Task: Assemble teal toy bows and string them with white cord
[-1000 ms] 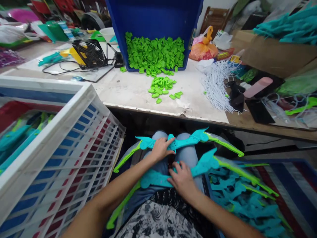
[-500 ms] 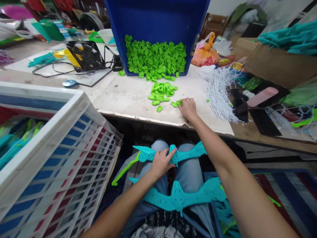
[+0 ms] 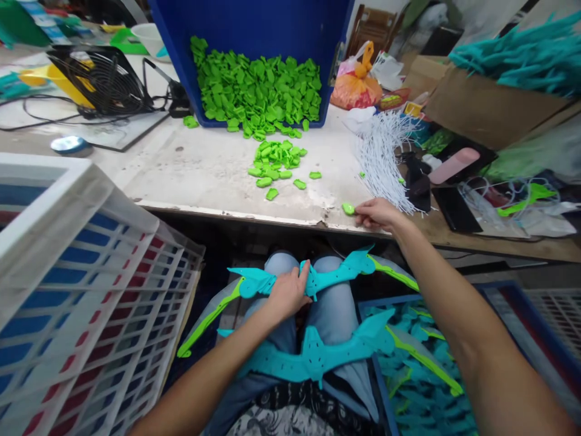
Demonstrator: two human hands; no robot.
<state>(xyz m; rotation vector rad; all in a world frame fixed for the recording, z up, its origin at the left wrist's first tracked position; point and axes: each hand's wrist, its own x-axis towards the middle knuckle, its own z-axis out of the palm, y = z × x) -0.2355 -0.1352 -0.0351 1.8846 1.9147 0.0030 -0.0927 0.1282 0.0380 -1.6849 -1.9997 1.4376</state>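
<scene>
Across my knees lie two turquoise plastic toy bows with lime-green limbs. My left hand [image 3: 290, 292] is closed around the middle of the farther toy bow [image 3: 333, 277], its thumb along the grip. The nearer toy bow [image 3: 313, 357] rests on my lap, untouched. At the table's front edge, my right hand [image 3: 376, 214] pinches a small green plastic piece [image 3: 348, 209] between its fingertips. Similar green pieces [image 3: 276, 156] lie in a small heap on the table, with a few loose ones beside it.
Many green pieces fill a tilted blue bin [image 3: 254, 30] at the back. White cords [image 3: 384, 157] lie to the right, near a carton [image 3: 490, 112] of turquoise parts. A white crate [image 3: 113, 266] stands on the left. A blue-rimmed crate [image 3: 422, 369] of turquoise parts sits at lower right.
My right hand has moved right and toward the table edge, away from the loose pieces, with one green piece in its fingers. My left hand stays on the farther toy bow. The view has turned right.
</scene>
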